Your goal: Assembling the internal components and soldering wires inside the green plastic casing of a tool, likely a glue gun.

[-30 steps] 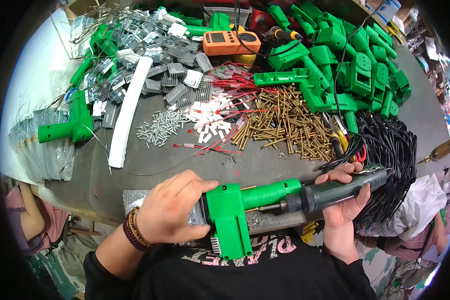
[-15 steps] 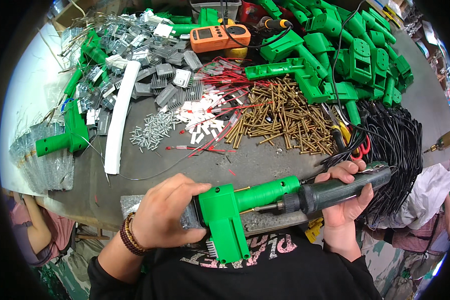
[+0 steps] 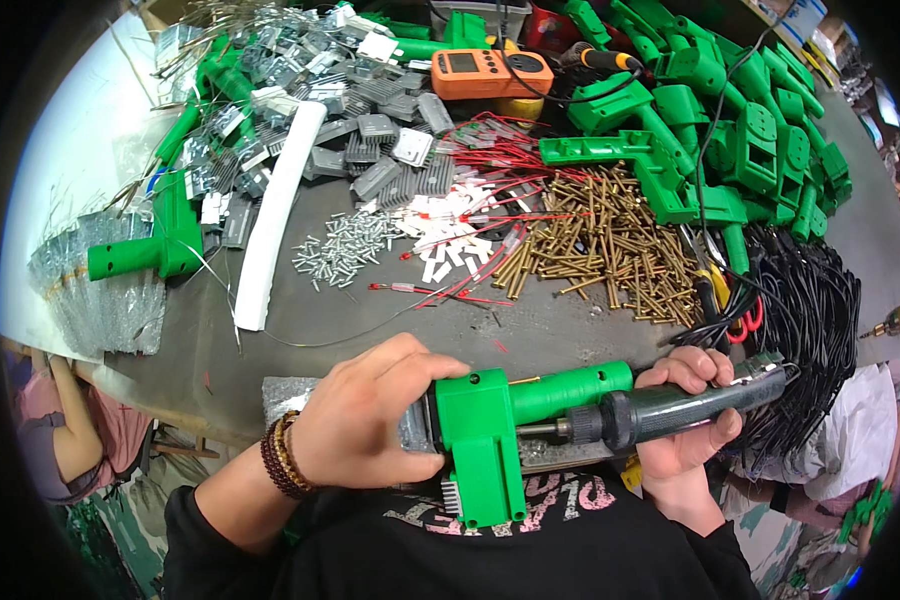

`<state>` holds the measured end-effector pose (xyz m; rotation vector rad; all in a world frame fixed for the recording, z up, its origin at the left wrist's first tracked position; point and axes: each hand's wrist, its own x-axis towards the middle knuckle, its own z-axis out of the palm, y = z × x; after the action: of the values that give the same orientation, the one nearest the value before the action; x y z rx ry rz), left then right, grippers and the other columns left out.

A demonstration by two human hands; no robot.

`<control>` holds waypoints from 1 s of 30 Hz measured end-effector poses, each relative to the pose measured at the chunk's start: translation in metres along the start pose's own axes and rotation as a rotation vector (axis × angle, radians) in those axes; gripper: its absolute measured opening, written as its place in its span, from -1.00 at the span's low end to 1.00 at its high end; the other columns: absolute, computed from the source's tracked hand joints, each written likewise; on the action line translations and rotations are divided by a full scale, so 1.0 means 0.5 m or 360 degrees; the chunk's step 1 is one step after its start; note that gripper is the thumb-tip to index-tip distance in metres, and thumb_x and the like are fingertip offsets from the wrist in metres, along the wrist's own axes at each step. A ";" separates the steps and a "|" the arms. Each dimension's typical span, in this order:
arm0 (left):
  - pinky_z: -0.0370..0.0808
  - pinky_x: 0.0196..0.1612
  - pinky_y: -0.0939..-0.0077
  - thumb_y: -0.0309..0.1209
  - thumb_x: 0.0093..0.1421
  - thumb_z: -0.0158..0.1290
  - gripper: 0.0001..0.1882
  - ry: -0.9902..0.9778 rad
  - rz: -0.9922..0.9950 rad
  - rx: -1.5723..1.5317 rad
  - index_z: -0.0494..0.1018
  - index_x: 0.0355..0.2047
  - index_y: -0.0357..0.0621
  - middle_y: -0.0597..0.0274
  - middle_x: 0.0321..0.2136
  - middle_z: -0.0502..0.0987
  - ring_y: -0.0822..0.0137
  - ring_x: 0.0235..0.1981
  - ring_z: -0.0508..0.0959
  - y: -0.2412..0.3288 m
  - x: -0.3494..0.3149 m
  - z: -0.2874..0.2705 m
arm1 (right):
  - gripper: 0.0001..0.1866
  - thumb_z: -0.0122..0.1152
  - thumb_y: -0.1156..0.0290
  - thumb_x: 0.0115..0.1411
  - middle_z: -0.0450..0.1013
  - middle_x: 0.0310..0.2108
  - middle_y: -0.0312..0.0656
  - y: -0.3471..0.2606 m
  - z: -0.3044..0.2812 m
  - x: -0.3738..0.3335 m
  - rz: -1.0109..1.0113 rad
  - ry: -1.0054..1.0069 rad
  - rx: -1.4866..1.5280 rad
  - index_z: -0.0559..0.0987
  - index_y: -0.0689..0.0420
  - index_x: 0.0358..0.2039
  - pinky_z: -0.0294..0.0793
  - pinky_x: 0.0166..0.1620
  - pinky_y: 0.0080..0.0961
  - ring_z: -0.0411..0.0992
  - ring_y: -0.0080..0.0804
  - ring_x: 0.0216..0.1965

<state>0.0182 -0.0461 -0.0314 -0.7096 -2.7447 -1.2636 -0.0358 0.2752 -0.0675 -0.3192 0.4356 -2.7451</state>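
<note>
My left hand (image 3: 370,415) is closed around the left end of a green plastic housing (image 3: 478,430), thumb and fingers on opposite edges. A tubular green handle extends right from this housing, and grey metal fins show at its lower left. My right hand (image 3: 685,410) grips a black electric screwdriver (image 3: 695,408) lying almost level beneath the handle. Its bit (image 3: 545,428) points left and meets the housing's right side; the tip is hidden there. A brass-coloured screw (image 3: 526,380) shows partly above the handle, beside the housing.
Beyond my hands lie piles of brass screws (image 3: 610,245), small silver screws (image 3: 345,248) and white connectors (image 3: 450,225). Finned grey metal blocks (image 3: 380,160), an orange meter (image 3: 492,75) and green housings (image 3: 740,140) stand farther back. Black cables (image 3: 805,310) heap at right.
The screwdriver has come closer to the housing; the brass-coloured length ahead of its bit no longer shows. The whole scene has shifted rightward in the picture. Both hands keep their holds.
</note>
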 end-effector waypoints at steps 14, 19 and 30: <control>0.52 -0.21 0.25 -0.38 -0.18 0.30 -0.33 0.0079 0.0022 0.0099 0.42 0.02 -0.22 0.05 -0.26 0.47 0.02 -0.24 0.54 0.007 -0.003 0.006 | -0.53 0.46 0.61 -0.01 0.31 -0.19 -0.45 0.013 0.018 0.005 -0.0094 -0.0085 0.0114 0.39 -0.10 -0.21 0.25 0.31 -0.23 0.36 -0.58 -0.13; 0.52 -0.23 0.26 -0.39 -0.19 0.30 -0.32 0.0092 0.0020 0.0126 0.41 0.02 -0.22 0.06 -0.25 0.47 0.02 -0.26 0.53 0.007 -0.006 0.010 | -0.52 0.45 0.61 0.00 0.31 -0.18 -0.45 0.012 0.018 0.002 -0.0102 -0.0108 0.0113 0.40 -0.11 -0.18 0.24 0.31 -0.24 0.36 -0.57 -0.14; 0.52 -0.20 0.24 -0.39 -0.20 0.31 -0.30 0.0075 0.0069 0.0138 0.41 0.03 -0.26 0.02 -0.24 0.49 -0.01 -0.24 0.54 0.014 -0.008 0.012 | -0.52 0.59 0.56 -0.08 0.43 -0.21 -0.48 -0.058 0.032 0.030 0.0024 -0.0833 -0.0343 0.53 -0.14 -0.22 0.20 0.31 -0.20 0.39 -0.53 -0.16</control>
<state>0.0258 -0.0394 -0.0316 -0.7182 -2.7122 -1.1307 -0.0537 0.2916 -0.0407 -1.0477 0.5782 -2.4655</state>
